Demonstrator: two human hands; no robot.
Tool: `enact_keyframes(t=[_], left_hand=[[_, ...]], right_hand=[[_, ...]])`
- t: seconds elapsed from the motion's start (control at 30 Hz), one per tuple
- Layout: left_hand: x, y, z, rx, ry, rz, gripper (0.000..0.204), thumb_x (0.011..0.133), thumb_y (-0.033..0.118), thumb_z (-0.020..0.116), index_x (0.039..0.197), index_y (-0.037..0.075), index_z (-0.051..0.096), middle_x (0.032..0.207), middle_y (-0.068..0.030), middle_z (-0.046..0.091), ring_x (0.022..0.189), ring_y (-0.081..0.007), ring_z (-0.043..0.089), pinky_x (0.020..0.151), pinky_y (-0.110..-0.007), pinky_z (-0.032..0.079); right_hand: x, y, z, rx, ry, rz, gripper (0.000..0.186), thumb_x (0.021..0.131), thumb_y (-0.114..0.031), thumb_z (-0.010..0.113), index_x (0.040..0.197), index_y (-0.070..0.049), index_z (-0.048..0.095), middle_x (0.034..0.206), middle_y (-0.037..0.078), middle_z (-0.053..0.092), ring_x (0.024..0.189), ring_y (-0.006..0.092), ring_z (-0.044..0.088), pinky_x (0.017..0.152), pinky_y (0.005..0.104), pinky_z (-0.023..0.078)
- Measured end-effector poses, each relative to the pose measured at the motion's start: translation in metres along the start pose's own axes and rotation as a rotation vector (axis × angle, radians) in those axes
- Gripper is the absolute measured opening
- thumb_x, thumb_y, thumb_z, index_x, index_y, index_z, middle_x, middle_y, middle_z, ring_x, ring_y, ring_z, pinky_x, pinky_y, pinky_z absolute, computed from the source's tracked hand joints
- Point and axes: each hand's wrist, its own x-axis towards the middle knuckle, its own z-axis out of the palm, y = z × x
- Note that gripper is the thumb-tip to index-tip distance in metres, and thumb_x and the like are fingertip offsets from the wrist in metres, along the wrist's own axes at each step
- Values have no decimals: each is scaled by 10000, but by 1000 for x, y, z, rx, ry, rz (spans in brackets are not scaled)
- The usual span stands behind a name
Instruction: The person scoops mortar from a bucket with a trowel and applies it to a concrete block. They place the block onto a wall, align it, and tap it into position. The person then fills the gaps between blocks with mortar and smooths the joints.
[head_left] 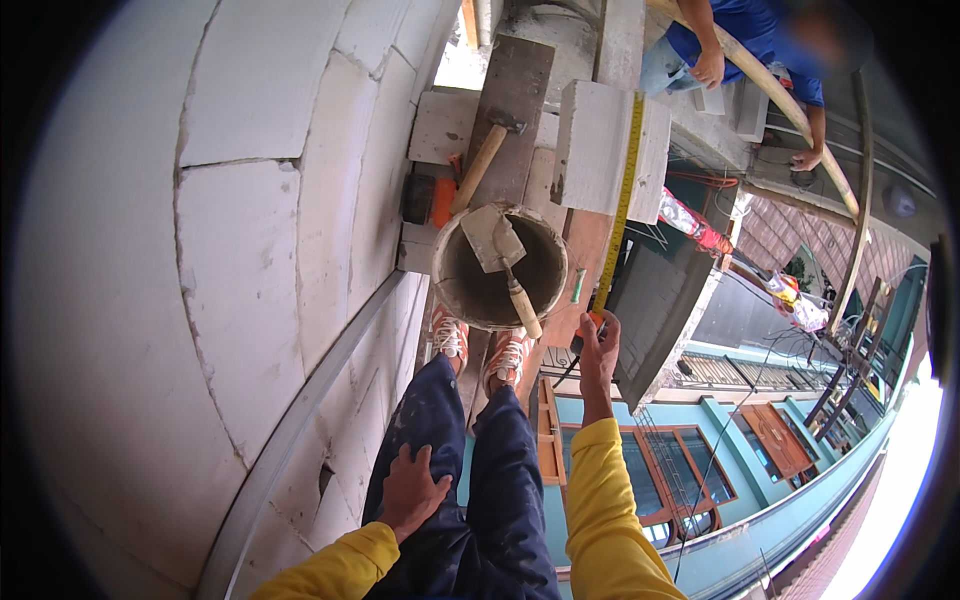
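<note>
My right hand (599, 355) grips a tape measure (590, 325), whose yellow blade (627, 180) stretches up beside a pale block (585, 145) toward the co-worker. My left hand (415, 490) rests on my dark trouser leg with its fingers apart. Just above my shoes sits a mortar-crusted bucket (452, 285), with a trowel (525, 310) lying across its top. A wooden-handled hammer (480, 165) lies on a plank beyond it, near an orange-and-black tool (440, 200). A small green item (578, 285) lies right of the bucket.
At upper right a co-worker (720, 40) in blue stands by a bamboo pole (785, 105). A block wall (235, 235) with a metal strip (255, 470) runs along my left. On the right is a drop, with cables, red-and-white wrapped bundles (690, 220) and a teal building (750, 470) below.
</note>
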Motion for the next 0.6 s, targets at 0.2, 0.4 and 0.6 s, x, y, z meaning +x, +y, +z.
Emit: enact_keyframes(t=[0.2, 0.4, 0.6], left_hand=[[0, 0, 1, -30, 42, 16, 743, 906, 441, 823, 1480, 63, 541, 1488, -309, 526, 1268, -491, 629, 994, -554, 586], [3, 2, 1, -19, 48, -4, 733, 905, 434, 825, 1471, 57, 553, 1479, -293, 541, 1274, -477, 629, 1000, -542, 583], [4, 2, -4, -37, 52, 6, 708, 902, 420, 834, 1446, 50, 572, 1466, -296, 551, 1279, -476, 624, 1019, -527, 575]], right_hand=[[-16, -24, 1, 238, -188, -114, 469, 1061, -325, 680, 1417, -46, 558, 1020, 55, 621, 890, 141, 577, 819, 311, 508], [-41, -44, 17, 260, -311, -159, 410, 1066, -250, 664, 1418, -62, 571, 1037, 41, 630, 871, 109, 565, 762, 276, 502], [-33, -49, 13, 272, -218, -76, 375, 1090, -327, 616, 1350, -57, 636, 1053, 48, 635, 854, 107, 568, 734, 264, 505]])
